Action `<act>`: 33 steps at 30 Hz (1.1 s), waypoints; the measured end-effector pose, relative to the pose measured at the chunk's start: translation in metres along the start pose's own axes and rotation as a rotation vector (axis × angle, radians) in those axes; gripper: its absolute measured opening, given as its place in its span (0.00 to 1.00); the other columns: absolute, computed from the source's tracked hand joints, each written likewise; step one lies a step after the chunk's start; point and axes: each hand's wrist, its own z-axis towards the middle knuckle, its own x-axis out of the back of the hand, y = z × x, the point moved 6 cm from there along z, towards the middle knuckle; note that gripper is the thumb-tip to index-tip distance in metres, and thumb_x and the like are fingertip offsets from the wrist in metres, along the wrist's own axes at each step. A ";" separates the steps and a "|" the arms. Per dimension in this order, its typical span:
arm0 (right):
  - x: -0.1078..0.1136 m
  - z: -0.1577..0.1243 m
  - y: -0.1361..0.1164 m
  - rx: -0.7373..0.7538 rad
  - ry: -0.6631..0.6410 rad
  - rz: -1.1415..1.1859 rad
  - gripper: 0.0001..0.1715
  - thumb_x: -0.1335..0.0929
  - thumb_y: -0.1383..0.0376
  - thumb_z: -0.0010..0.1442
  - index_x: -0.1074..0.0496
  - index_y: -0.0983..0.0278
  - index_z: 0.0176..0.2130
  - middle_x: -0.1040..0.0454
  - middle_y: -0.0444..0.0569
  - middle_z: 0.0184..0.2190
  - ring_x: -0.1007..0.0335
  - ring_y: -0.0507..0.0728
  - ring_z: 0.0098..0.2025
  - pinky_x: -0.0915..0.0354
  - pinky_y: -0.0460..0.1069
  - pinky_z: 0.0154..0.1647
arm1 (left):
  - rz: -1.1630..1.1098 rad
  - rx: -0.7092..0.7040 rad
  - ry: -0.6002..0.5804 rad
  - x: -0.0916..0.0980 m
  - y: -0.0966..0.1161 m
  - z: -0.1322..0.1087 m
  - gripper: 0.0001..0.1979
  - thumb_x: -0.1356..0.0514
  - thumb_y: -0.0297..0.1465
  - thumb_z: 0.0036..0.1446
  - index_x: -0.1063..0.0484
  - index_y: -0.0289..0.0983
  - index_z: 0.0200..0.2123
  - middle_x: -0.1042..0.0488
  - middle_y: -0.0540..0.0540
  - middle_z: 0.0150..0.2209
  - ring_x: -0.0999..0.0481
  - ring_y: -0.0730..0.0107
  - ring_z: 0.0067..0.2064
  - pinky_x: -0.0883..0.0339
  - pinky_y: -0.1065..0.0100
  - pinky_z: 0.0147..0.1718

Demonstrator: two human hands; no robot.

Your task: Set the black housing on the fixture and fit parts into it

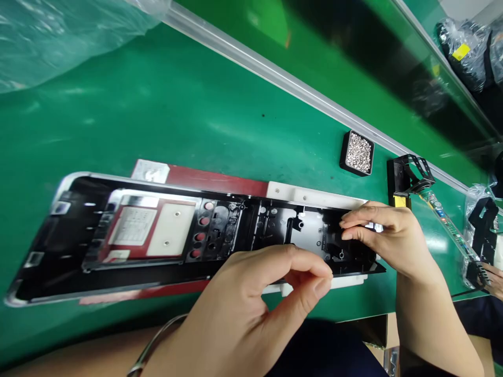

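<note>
A long black plastic panel [129, 235] lies flat in a red and white fixture [220, 180] on the green table. My right hand [387, 235] rests on the panel's right end, fingertips pressing on a black moulded section there. My left hand [251, 309] hovers at the panel's near edge with thumb and forefinger pinched together; anything between them is too small to see. A thin bracelet [155, 345] circles my left wrist.
A small black tray of silver screws [357, 153] sits behind the panel. A black and yellow tool holder [406, 180] with a driver [448, 222] stands at the right. Clear plastic sheeting [58, 36] covers the far left. Another person's hand [493, 280] shows at the right edge.
</note>
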 end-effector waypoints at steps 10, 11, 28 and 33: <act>0.007 -0.005 0.002 -0.107 0.016 0.020 0.05 0.28 0.68 0.66 0.24 0.69 0.42 0.31 0.51 0.40 0.32 0.56 0.42 0.33 0.45 0.46 | 0.051 -0.030 -0.004 0.000 0.000 -0.001 0.05 0.44 0.35 0.62 0.28 0.49 0.35 0.25 0.61 0.33 0.25 0.82 0.34 0.34 0.86 0.33; 0.008 -0.007 0.003 -0.111 0.041 0.017 0.04 0.28 0.69 0.66 0.25 0.69 0.41 0.31 0.51 0.39 0.32 0.56 0.42 0.33 0.44 0.45 | 0.047 -0.025 0.003 0.000 0.000 -0.001 0.05 0.43 0.36 0.62 0.28 0.49 0.35 0.25 0.62 0.33 0.25 0.82 0.34 0.34 0.86 0.33; 0.003 0.000 -0.001 -0.265 0.074 -0.057 0.09 0.29 0.64 0.62 0.24 0.70 0.36 0.30 0.51 0.34 0.31 0.56 0.35 0.32 0.41 0.33 | 0.004 -0.016 -0.037 0.001 -0.001 0.002 0.04 0.43 0.34 0.62 0.28 0.49 0.36 0.25 0.62 0.30 0.27 0.84 0.27 0.38 0.88 0.24; 0.006 -0.021 -0.031 -0.109 0.243 -0.094 0.02 0.29 0.71 0.65 0.25 0.67 0.37 0.31 0.50 0.36 0.33 0.56 0.36 0.33 0.46 0.38 | -0.216 0.098 -0.076 -0.002 -0.005 0.001 0.05 0.41 0.37 0.60 0.26 0.45 0.34 0.25 0.57 0.29 0.27 0.80 0.29 0.35 0.86 0.28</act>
